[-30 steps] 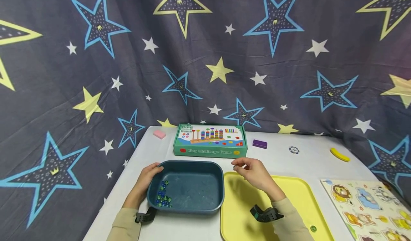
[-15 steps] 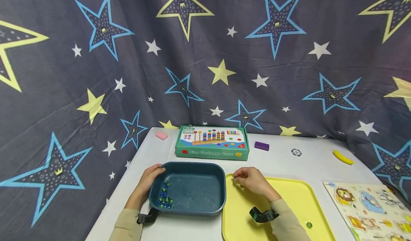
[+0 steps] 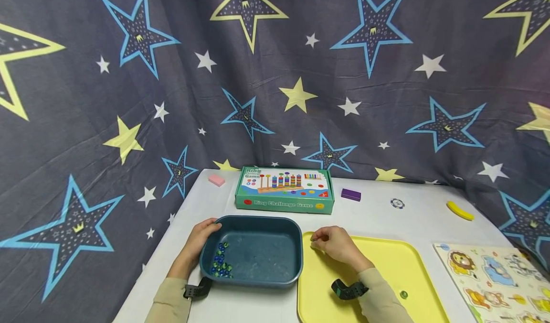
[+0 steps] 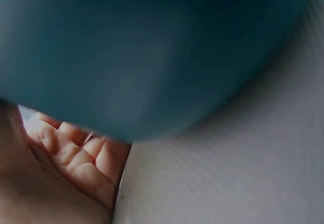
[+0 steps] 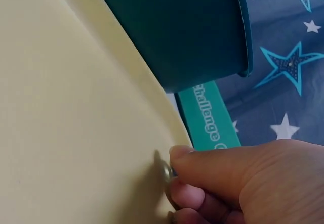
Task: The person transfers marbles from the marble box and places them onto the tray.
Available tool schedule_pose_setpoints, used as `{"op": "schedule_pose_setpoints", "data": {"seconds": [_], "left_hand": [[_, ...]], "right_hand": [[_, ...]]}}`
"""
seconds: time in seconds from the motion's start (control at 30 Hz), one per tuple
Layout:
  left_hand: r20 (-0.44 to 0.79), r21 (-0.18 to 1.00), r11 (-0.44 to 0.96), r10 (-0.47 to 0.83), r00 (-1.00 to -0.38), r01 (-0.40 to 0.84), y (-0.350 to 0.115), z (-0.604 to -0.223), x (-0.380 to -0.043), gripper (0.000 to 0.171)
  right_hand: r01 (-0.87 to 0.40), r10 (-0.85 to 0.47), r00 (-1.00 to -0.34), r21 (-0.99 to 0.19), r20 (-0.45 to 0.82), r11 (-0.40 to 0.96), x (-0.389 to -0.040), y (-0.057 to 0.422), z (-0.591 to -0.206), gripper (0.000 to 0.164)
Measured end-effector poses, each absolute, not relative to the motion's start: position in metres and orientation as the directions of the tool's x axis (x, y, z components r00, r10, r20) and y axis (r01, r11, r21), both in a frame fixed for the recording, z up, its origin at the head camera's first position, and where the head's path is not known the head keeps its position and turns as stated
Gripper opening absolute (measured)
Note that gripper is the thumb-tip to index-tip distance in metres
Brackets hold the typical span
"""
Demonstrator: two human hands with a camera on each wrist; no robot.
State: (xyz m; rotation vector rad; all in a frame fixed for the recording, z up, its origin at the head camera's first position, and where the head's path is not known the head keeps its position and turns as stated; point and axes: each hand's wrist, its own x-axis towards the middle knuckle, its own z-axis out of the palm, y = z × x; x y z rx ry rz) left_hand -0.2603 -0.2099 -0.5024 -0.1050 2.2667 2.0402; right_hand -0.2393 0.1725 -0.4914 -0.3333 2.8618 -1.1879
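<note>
nearest, towards the near right side of the flat yellow plastic tray [image 3: 378,253]: a single green glass marble [image 3: 404,294], well apart from the fingers. at the left, gripping the far left corner of the dark teal rounded plastic basin [image 3: 264,256] with the left hand [image 3: 201,239], thumb over the rim, the rest curled outside. inside, gathered along the left wall: blue and green glass marbles [image 3: 224,266]. over the tray's far left corner, just beside the basin: the right hand [image 3: 341,246], thumb and forefinger almost together, pinching a small shiny glass marble [image 5: 166,172] at the tips, mostly hidden; hard to tell whether touching the tray. behind, on the white-covered desk [image 3: 240,308]: a green cardboard game box [image 3: 284,189] and, right of it, a purple rectangular block [image 3: 351,195]. farthest: a dark, star-printed fabric curtain [image 3: 266,69].
</note>
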Motion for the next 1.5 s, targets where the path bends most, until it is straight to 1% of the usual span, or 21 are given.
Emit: {"op": "schedule_pose_setpoints", "data": {"seconds": [0.3, 0.47, 0.6, 0.77, 0.97, 1.13, 1.2, 1.3, 1.5], "left_hand": [[-0.11, 0.989, 0.102, 0.007, -0.994, -0.109, -0.21, -0.502, -0.261, 0.033], [-0.11, 0.989, 0.097, 0.004, -0.994, -0.109, -0.21, -0.502, -0.261, 0.033], [-0.126, 0.988, 0.094, 0.024, -0.992, -0.123, -0.207, -0.49, -0.255, 0.032], [-0.154, 0.984, 0.093, 0.034, -0.988, -0.15, -0.203, -0.477, -0.249, 0.026], [-0.163, 0.983, 0.088, 0.018, -0.987, -0.16, -0.209, -0.494, -0.258, 0.029], [-0.145, 0.984, 0.107, -0.01, -0.989, -0.145, -0.21, -0.5, -0.259, 0.032], [-0.139, 0.984, 0.11, -0.013, -0.99, -0.14, -0.21, -0.501, -0.258, 0.033], [-0.136, 0.985, 0.101, -0.013, -0.991, -0.137, -0.209, -0.501, -0.259, 0.033], [-0.142, 0.985, 0.102, -0.01, -0.99, -0.142, -0.209, -0.501, -0.26, 0.032]], "right_hand": [[-0.183, -0.196, -0.979, -0.687, 0.06, 0.703, -0.243, 0.174, -0.494, 0.005], [-0.158, -0.167, -0.984, -0.697, 0.055, 0.7, -0.242, 0.176, -0.49, 0.005], [-0.166, -0.146, -0.985, -0.709, 0.089, 0.685, -0.241, 0.178, -0.479, 0.005], [-0.223, -0.163, -0.975, -0.736, 0.154, 0.64, -0.235, 0.173, -0.459, 0.009], [-0.279, -0.226, -0.955, -0.832, 0.19, 0.479, -0.222, 0.151, -0.437, 0.013], [-0.29, -0.262, -0.943, -0.896, 0.207, 0.337, -0.214, 0.128, -0.432, 0.014], [-0.288, -0.281, -0.939, -0.903, 0.2, 0.318, -0.212, 0.118, -0.432, 0.013], [-0.298, -0.338, -0.923, -0.895, 0.181, 0.333, -0.21, 0.103, -0.435, 0.011], [-0.39, -0.503, -0.852, -0.82, 0.149, 0.418, -0.211, 0.076, -0.445, 0.012]]}}
